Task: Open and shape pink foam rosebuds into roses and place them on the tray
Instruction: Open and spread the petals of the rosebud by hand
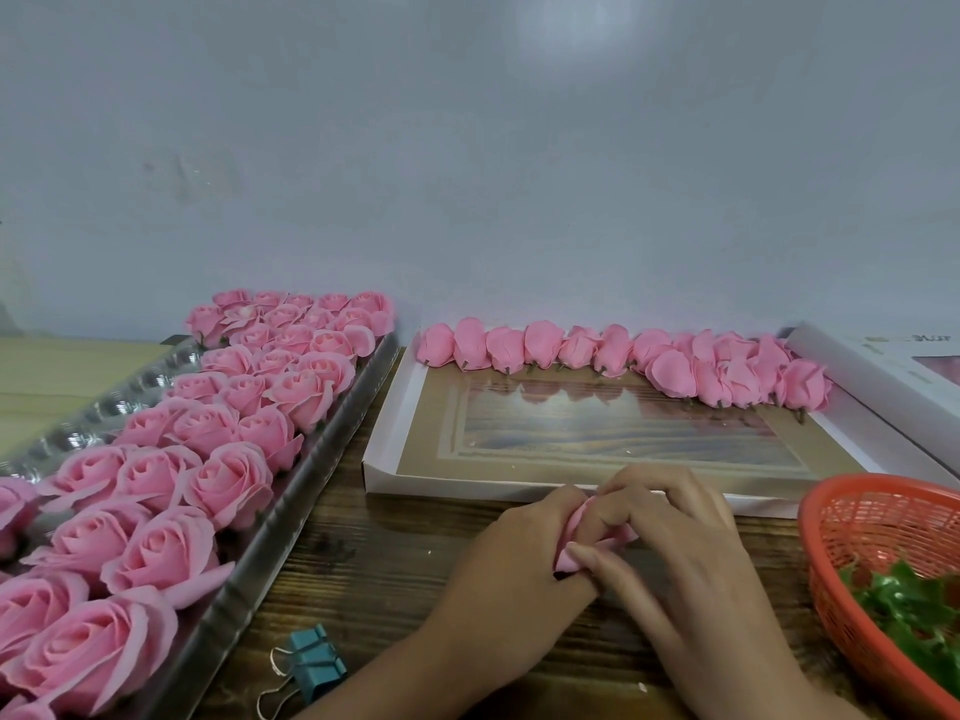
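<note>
Low centre of the frame, my left grip (511,569) and right grip (670,553) both pinch one pink rosebud (570,562), fingers curled round it over the table (374,563). Bare wood here is narrow. The tray (291,517) rim runs along the left, packed with opened roses (228,483). The white box (387,444) edge sits just behind my knuckles, with unopened buds (613,356) lining its far side. A red basket (831,579) of green leaves (904,600) crowds the right. A blue binder clip (314,662) lies lower left.

Box lid (857,379) print — unreadable.
</note>
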